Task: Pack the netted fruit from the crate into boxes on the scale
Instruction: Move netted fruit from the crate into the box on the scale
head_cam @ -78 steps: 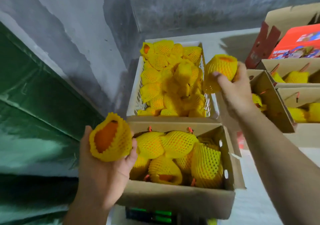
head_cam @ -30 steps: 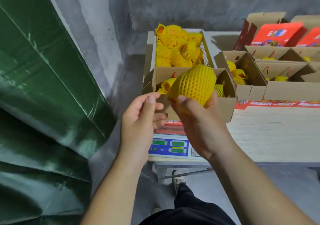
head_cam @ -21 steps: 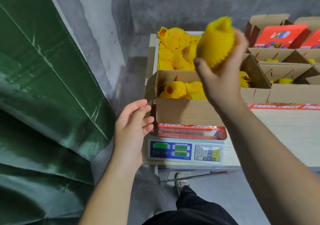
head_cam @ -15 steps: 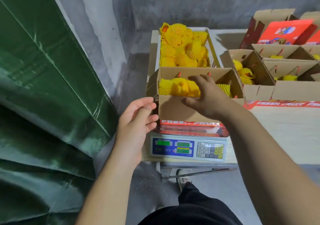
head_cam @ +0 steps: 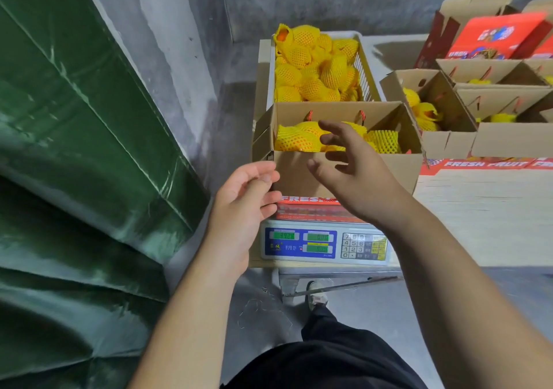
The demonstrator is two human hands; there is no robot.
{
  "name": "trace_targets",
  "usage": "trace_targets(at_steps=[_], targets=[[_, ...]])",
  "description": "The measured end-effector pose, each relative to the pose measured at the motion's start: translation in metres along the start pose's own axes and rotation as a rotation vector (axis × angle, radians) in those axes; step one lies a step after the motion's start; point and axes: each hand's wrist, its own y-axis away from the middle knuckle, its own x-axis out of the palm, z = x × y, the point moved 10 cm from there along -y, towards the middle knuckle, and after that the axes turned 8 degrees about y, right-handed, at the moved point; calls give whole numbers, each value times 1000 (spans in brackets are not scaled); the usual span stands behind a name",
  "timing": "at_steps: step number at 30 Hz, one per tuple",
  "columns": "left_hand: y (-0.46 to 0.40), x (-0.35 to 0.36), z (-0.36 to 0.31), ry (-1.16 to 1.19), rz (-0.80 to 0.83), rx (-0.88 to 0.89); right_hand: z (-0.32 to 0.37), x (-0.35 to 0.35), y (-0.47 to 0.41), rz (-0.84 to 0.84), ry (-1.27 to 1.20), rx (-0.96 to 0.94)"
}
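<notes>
The fruit held a moment ago is now laid in the box (head_cam: 344, 176) on the scale (head_cam: 326, 243). The right hand (head_cam: 356, 176) is lifted out, spread and empty. The left hand (head_cam: 244, 201) is loosely curled, empty, at the box's near left corner. More netted fruit (head_cam: 314, 71) is left in the crate (head_cam: 366, 80).

Open cardboard box (head_cam: 344, 176) on the scale (head_cam: 324, 243), holding netted fruit (head_cam: 294, 140). Right hand (head_cam: 356, 176) above the box's near wall, fingers spread, holding nothing. Left hand (head_cam: 242, 206) at the box's near left corner, fingers loosely curled (contact unclear). Behind, white crate (head_cam: 366, 68) heaped with more fruit. Further boxes (head_cam: 443, 137) rightward on the counter (head_cam: 484, 215).
</notes>
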Motion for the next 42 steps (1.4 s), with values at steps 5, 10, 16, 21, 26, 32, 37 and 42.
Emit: trace_targets(at_steps=[5, 10, 16, 21, 26, 32, 37, 42], targets=[[-9, 2, 0, 4, -7, 2, -4, -1, -5, 13, -43, -15], [-26, 14, -2, -15, -15, 19, -11, -2, -20, 25, -46, -38], [-61, 35, -12, -44, -37, 53, -19, -20, -61, 17, -88, -58], [-108, 63, -32, -156, -39, 117, -45, -49, -114, 15, -108, -79], [-162, 95, -53, -274, -30, 190, -108, -86, -199, 43, 80, -6], [-235, 123, -57, -410, 6, 181, -192, -60, -319, 302, 781, 15], [-279, 152, -43, -552, 78, 155, -250, -12, -344, 585, 1313, -127], [-312, 177, -33, -854, 217, 166, -265, 0, -347, 563, 1425, -180]])
